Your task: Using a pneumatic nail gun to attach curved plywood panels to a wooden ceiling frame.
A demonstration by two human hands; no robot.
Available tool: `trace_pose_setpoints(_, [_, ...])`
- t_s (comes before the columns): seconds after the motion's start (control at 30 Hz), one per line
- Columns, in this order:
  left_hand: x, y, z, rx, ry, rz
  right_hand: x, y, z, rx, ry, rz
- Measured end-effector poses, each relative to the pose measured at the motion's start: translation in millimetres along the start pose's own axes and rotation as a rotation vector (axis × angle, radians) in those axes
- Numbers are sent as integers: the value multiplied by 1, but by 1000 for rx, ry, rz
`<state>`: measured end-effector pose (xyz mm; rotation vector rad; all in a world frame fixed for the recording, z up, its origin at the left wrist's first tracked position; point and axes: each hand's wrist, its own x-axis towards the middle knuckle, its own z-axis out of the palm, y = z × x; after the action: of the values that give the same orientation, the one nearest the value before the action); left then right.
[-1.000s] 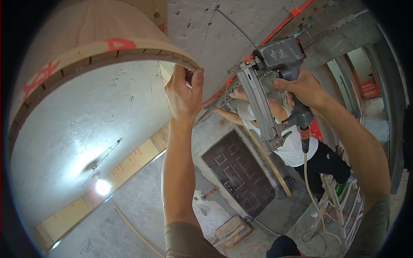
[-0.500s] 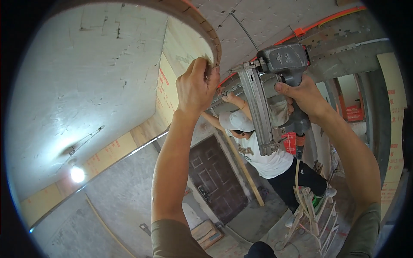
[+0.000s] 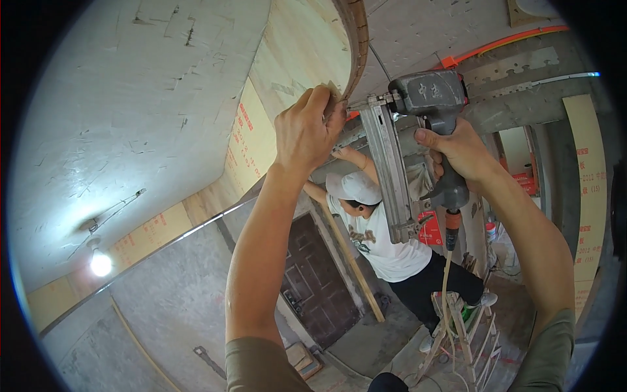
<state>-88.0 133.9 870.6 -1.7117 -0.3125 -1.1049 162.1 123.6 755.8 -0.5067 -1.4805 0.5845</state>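
My left hand [image 3: 308,134] is raised, its fingers closed on the lower end of a curved wooden strip [image 3: 358,55] with a slotted face. That strip runs along the edge of a bent plywood panel [image 3: 304,52] overhead. In my right hand [image 3: 465,151] is a grey and black pneumatic nail gun [image 3: 428,93], gripped by its handle with the long metal magazine hanging down. Its nose points left, close to my left fingertips; whether it touches the strip I cannot tell. An air hose [image 3: 447,281] drops from the handle's orange coupling.
A co-worker in a white cap and shirt [image 3: 392,242] reaches up beyond the gun, next to a stepladder [image 3: 467,326]. A lit bulb [image 3: 101,264] hangs at left. Behind are a dark door [image 3: 320,281] and a leaning wooden batten [image 3: 353,261]; a yellow board [image 3: 586,196] stands at right.
My view has shifted, showing more of the plywood panel. The gap between my left fingertips and the nail gun's nose has narrowed. Both hands keep their grips.
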Motion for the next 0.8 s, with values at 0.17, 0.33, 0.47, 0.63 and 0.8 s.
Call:
trace_pose_setpoints(0.17, [2,3,-2,-25,-7,-8,3,-3,0,-4,97,14])
trace_pose_setpoints(0.33, [4,4,-7,-1,6,-14,-7,-2,2,0,132,31])
trace_pose_setpoints(0.47, [10,16,-11,78,23,22,-28,22,-7,77,155,53])
trace_pose_setpoints(0.63, [13,15,1,107,117,25,-68,56,-9,149,236,85])
trace_pose_setpoints(0.8, [6,5,1,9,204,103,-131,82,-1,185,279,105])
